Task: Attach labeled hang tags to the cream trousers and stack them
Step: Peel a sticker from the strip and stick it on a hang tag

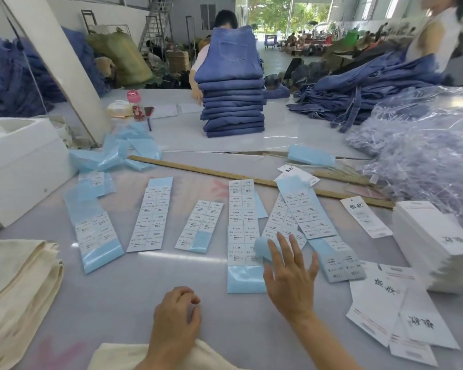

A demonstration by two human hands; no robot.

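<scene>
Folded blue jeans stack stands mid-table in front of me, a person behind it. Wooden ruler lies across the table. Pink-capped bottle toward the far left. Loose denim heap at far right, clear plastic bags along the right edge. White foam box at left edge.

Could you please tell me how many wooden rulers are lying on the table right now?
2. The long wooden ruler runs diagonally across the table beyond the sticker sheets; a shorter wooden ruler lies at right, its far end hidden beside the plastic bags.
</scene>
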